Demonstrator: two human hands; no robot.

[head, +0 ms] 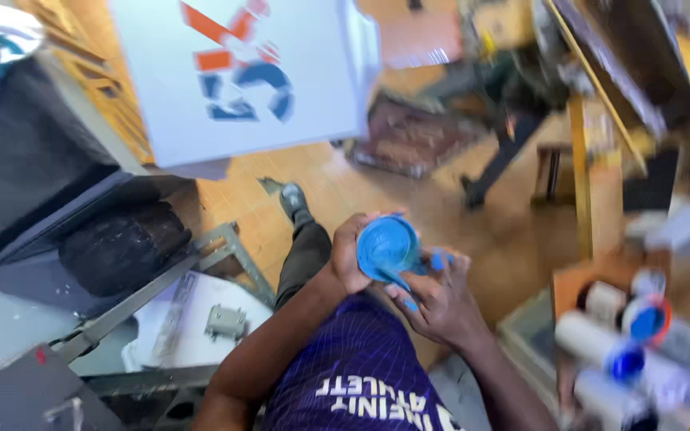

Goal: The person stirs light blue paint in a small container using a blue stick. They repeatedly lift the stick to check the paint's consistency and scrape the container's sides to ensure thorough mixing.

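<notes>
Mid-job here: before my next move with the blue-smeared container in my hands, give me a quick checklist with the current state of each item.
1. Left hand wraps the round blue container: ok.
2. Right hand free of paint: not ok, fingertips are smeared blue.
3. Container level: not ok, its open face is tipped toward the camera.
4. How much is inside: cannot tell, blurred.
5. White containers with blue ends lie close by on the right: ok.
6. Floor under the hands clear: cannot tell.

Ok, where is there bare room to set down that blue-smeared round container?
The bare orange tiled floor ahead, between the dark doormat and the wooden stand, is open. The wooden crate of white paint tubs by the right hand is crowded. The left hand holds the round blue-smeared container.
</notes>
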